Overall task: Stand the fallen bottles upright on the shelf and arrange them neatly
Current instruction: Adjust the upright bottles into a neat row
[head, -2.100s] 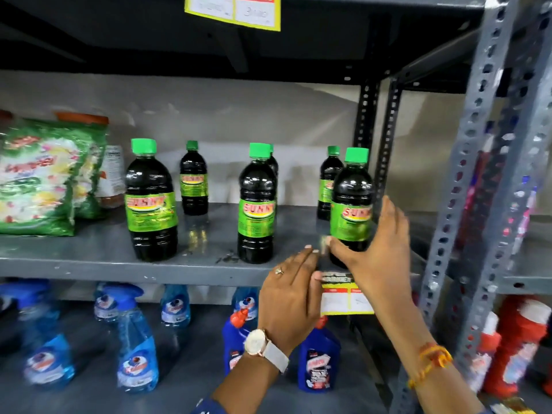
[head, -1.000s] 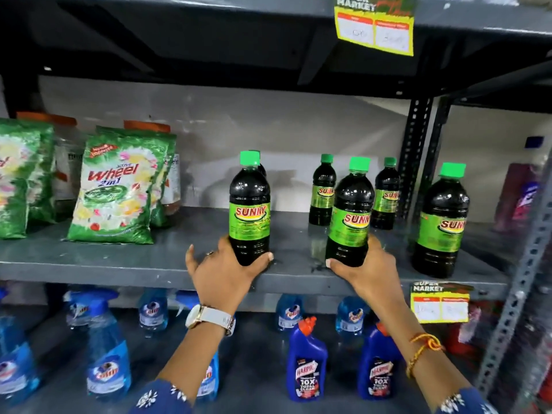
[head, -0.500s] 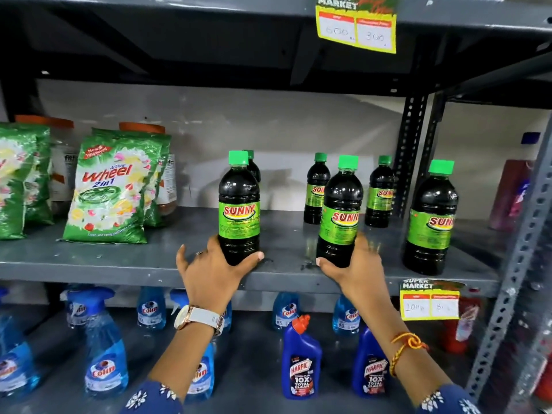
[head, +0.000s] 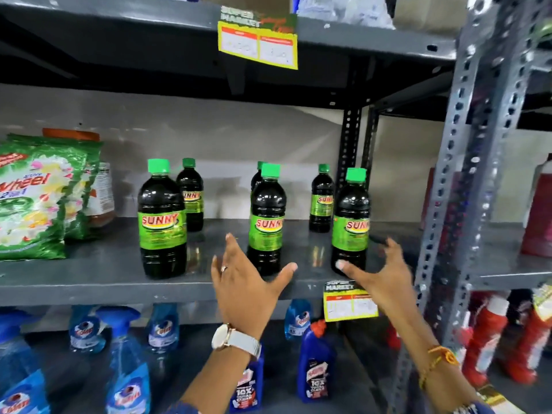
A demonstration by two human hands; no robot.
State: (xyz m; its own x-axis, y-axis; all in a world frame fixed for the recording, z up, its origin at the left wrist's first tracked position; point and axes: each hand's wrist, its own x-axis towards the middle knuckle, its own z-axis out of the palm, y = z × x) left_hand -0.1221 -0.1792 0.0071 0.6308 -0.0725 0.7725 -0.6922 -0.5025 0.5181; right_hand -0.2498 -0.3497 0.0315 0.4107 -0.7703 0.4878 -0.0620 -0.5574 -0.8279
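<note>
Neither grip holds anything: left hand [head: 243, 289] and right hand [head: 385, 279] spread open before the shelf [head: 98, 283] edge. Six dark green-capped Sunny bottles [head: 265, 219] stand upright there, beside a Wheel detergent packet [head: 35, 198]. A yellow price tag [head: 349, 303] hangs below the right thumb.

A yellow price tag [head: 350, 304] hung below center-right. Well to its upper left, green detergent packets [head: 35, 198] leaned against an orange-lidded jar [head: 100, 189]. Left of and below the tag stood blue spray bottles [head: 127, 363]; just beneath it, dark blue toilet-cleaner bottles [head: 316, 363]. To its right stood red bottles [head: 484, 342]. High above it hung another yellow tag [head: 258, 43].
</note>
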